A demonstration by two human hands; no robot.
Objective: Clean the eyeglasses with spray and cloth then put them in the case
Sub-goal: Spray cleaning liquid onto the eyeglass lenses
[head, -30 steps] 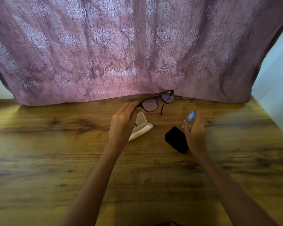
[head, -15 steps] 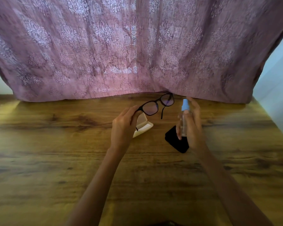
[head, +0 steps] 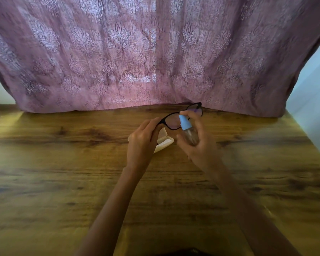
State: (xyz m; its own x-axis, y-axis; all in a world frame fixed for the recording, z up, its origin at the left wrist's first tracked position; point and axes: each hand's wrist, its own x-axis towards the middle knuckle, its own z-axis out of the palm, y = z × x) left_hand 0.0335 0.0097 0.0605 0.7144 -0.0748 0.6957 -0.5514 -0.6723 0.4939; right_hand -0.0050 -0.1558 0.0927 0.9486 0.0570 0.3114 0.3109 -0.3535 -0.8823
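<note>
Left hand [head: 142,143] holds one eyeglasses [head: 167,118], right hand [head: 201,150] one spray bottle [head: 187,132].

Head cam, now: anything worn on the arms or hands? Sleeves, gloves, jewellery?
Left hand and right hand are bare: no gloves, no rings that I can make out. No sleeves, watch or bracelet in view up to the frame's edge.

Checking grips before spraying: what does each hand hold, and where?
Left hand pinches the black-framed eyeglasses by one end of the frame; right hand grips the clear spray bottle with blue nozzle round its body.
</note>
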